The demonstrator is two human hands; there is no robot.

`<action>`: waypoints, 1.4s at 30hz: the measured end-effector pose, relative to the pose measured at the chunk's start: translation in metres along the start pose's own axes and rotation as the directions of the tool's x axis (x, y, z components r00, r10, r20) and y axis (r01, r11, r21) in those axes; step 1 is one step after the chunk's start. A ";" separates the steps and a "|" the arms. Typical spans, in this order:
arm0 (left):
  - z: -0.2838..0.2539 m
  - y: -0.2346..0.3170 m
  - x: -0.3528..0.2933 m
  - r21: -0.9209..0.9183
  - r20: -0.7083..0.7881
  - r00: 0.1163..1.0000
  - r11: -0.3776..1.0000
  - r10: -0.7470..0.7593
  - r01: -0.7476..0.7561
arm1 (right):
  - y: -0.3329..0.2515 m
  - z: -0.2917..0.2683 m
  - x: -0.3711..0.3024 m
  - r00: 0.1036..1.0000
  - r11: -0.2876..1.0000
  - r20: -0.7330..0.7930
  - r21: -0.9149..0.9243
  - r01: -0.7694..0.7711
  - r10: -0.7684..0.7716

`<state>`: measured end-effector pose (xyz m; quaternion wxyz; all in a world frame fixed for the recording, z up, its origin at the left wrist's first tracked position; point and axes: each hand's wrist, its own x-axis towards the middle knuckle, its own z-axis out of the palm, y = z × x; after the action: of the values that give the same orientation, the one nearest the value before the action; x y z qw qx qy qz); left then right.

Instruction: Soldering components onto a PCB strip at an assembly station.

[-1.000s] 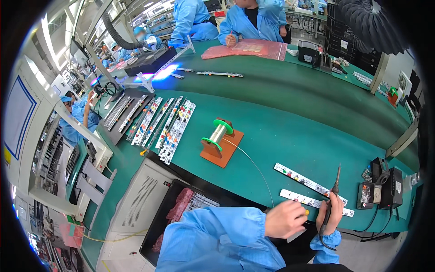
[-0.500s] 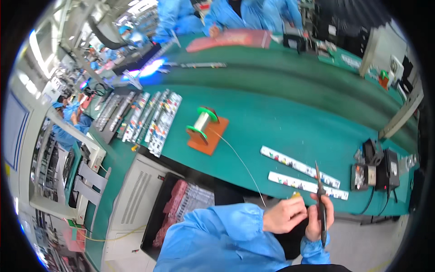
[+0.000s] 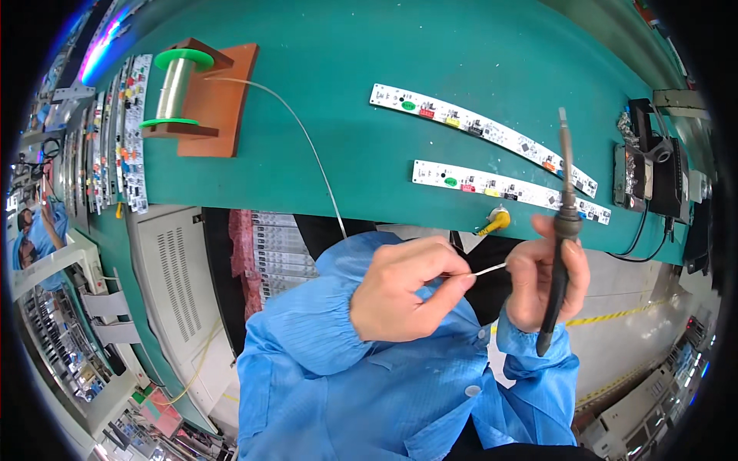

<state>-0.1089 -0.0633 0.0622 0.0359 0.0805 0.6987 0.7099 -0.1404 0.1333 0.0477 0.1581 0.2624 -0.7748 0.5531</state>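
Note:
Thumb and forefinger of my left hand (image 3: 403, 288) pinch a thin solder wire (image 3: 489, 270), whose short free length reaches the fingertips of my right hand (image 3: 530, 288). In that right hand a soldering iron (image 3: 567, 223) with a dark handle stands upright, tip pointing away from me. Both hands are just off the table's near edge. The wire runs back to a spool (image 3: 174, 88) with green flanges on a brown stand (image 3: 238, 115) at the far left. Two white strip circuit boards (image 3: 492, 134) lie beyond my hands; the nearer strip (image 3: 526, 194) is partly behind the iron.
More populated strip boards (image 3: 134, 131) lie in rows at the left. A black box with cables (image 3: 673, 184) stands at the right beside a metal-fronted holder (image 3: 632, 173). Below the edge are a yellow plug-like piece (image 3: 498, 221), a white cabinet (image 3: 173, 261) and packed boards with pink wrap (image 3: 242, 253).
My view has tilted down and come closer to the table. My hands have drawn slightly apart, showing the wire between them. The iron stays in my right hand.

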 end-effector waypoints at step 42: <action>-0.004 -0.027 0.041 0.396 -0.319 0.916 0.912 0.242 -0.103 | 0.031 -0.038 0.102 0.741 0.702 0.322 0.250 -0.667 0.590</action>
<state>-0.1521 -0.0600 0.0375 -0.1730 0.0164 0.8046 0.5678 -0.2431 0.1533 0.0910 -0.1763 0.0630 -0.7188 0.6695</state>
